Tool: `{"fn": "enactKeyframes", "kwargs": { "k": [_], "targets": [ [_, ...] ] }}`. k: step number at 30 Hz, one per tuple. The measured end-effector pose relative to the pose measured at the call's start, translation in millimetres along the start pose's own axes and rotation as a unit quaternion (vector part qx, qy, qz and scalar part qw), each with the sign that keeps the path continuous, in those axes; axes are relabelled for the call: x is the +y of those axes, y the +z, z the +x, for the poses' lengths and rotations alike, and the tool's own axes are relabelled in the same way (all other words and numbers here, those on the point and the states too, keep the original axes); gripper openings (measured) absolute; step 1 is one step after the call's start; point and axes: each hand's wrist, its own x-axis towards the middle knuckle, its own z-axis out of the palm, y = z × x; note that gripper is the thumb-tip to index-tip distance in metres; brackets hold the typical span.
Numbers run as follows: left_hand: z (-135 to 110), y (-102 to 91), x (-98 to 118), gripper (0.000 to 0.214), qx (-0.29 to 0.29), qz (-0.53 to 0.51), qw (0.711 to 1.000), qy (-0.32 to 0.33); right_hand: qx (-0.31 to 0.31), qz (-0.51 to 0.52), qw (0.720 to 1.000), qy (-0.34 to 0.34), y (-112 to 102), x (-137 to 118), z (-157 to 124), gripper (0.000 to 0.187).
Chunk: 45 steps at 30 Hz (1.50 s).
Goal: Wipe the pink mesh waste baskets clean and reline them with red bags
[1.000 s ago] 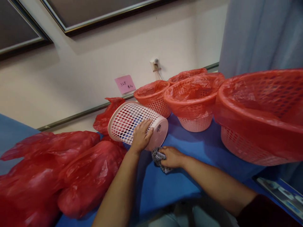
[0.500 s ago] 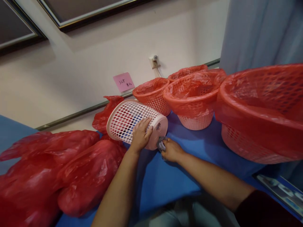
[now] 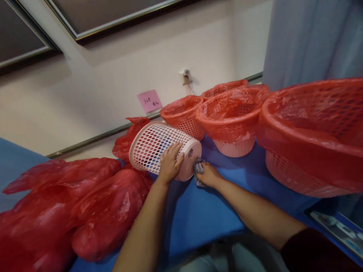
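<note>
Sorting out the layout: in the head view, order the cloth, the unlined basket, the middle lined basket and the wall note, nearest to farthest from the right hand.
1. cloth, gripped in the right hand.
2. unlined basket, on its side just left, the cloth against its base.
3. lined basket, upright, behind and right.
4. note, up on the wall.

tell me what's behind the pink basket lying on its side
A crumpled red bag shows behind the pink basket, which the left hand steadies; the bag's lower part is covered by the basket.
</note>
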Motion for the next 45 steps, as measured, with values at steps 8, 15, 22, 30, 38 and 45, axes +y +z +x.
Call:
{"fn": "enactKeyframes", "kwargs": {
  "k": [8, 15, 22, 30, 38, 45],
  "targets": [
    [2, -0.9, 2, 0.047, 0.000, 0.010, 1.000, 0.002, 0.066, 0.134, 0.972, -0.181, 5, -28, -39, 0.039],
    [0, 0.5, 0, 0.046, 0.001, 0.010, 1.000, 0.001, 0.022, 0.042, 0.981, -0.187, 5, -21, -34, 0.040],
    [2, 0.9, -2, 0.045, -0.001, -0.001, 1.000, -0.003, -0.045, 0.017, 0.971, -0.233, 1, -18, -36, 0.036],
    [0, 0.0, -3, 0.048, -0.010, -0.007, 1.000, -0.005, 0.147, 0.092, 0.956, -0.236, 4, -27, -32, 0.050],
    [-1, -0.2, -3, 0.045, 0.000, -0.012, 1.000, -0.001, 0.024, 0.049, 0.958, -0.280, 5, -19, -41, 0.042],
    [-3, 2.5, -3, 0.046, 0.003, -0.009, 1.000, -0.008, 0.230, 0.120, 0.957, -0.130, -6, -23, -2, 0.056]
  ]
}}
